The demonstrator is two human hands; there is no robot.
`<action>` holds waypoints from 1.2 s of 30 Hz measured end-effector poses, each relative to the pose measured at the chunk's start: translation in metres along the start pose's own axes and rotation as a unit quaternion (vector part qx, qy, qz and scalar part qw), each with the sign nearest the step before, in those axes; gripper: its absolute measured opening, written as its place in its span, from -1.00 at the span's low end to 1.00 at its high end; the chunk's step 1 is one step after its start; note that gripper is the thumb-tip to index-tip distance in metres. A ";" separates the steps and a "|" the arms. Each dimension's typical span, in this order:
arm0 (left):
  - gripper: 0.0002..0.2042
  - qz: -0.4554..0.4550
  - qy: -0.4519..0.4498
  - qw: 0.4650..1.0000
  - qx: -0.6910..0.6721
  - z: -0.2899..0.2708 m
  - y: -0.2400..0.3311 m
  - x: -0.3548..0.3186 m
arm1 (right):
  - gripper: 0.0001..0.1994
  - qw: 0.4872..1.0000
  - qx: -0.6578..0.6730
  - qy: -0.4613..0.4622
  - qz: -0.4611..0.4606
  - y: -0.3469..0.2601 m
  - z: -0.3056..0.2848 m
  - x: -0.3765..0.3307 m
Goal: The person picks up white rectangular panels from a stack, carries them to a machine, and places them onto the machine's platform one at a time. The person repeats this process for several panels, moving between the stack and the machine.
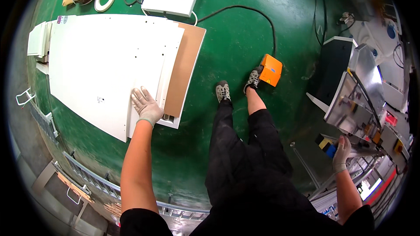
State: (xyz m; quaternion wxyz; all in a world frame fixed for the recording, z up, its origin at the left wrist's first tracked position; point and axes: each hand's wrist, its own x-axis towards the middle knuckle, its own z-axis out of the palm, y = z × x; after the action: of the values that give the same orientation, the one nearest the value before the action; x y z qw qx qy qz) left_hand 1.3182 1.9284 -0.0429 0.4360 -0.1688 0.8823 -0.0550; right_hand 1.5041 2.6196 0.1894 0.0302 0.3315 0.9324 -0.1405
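The left hand [146,105] lies flat and unclenched on the white panel [105,65], whose long axis runs away from the person, stacked over a brown board [186,67] on the green floor [236,39], while the right hand [341,150] touches a machine [363,105], its grip impossible to judge.

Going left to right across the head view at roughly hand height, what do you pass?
White panel stack → gloved left hand resting flat on it → brown board → left shoe → right shoe → orange foot pedal → right hand at the machine.
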 end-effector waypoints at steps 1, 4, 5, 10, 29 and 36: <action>0.19 -0.005 -0.009 1.000 0.006 0.001 0.001 0.000 | -0.62 1.000 0.022 -0.015 0.015 0.001 -0.003 0.000; 0.17 -0.015 -0.026 0.999 0.016 0.002 0.005 0.001 | -0.60 0.999 0.033 -0.032 0.018 -0.001 -0.004 0.001; 0.16 -0.014 -0.028 0.999 0.015 0.001 0.006 0.001 | -0.59 0.999 0.023 -0.034 0.014 -0.001 -0.005 0.001; 0.10 -0.016 -0.021 0.999 0.025 0.007 0.010 0.001 | -0.55 1.000 -0.007 -0.020 -0.008 -0.005 0.000 0.001; 0.05 -0.059 -0.030 0.997 0.048 0.011 0.019 0.001 | -0.50 0.998 -0.036 0.038 -0.043 -0.033 0.001 -0.002; -0.03 -0.108 -0.042 0.992 0.040 -0.026 0.039 -0.020 | -0.49 0.998 -0.012 0.064 -0.014 -0.035 0.005 -0.010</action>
State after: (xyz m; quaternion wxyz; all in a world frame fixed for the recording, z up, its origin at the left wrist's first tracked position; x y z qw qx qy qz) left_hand 1.2989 1.9708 -0.0220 0.4707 -0.2480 0.8367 -0.1298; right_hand 1.4894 2.5858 0.1943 -0.0274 0.3263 0.9386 -0.1083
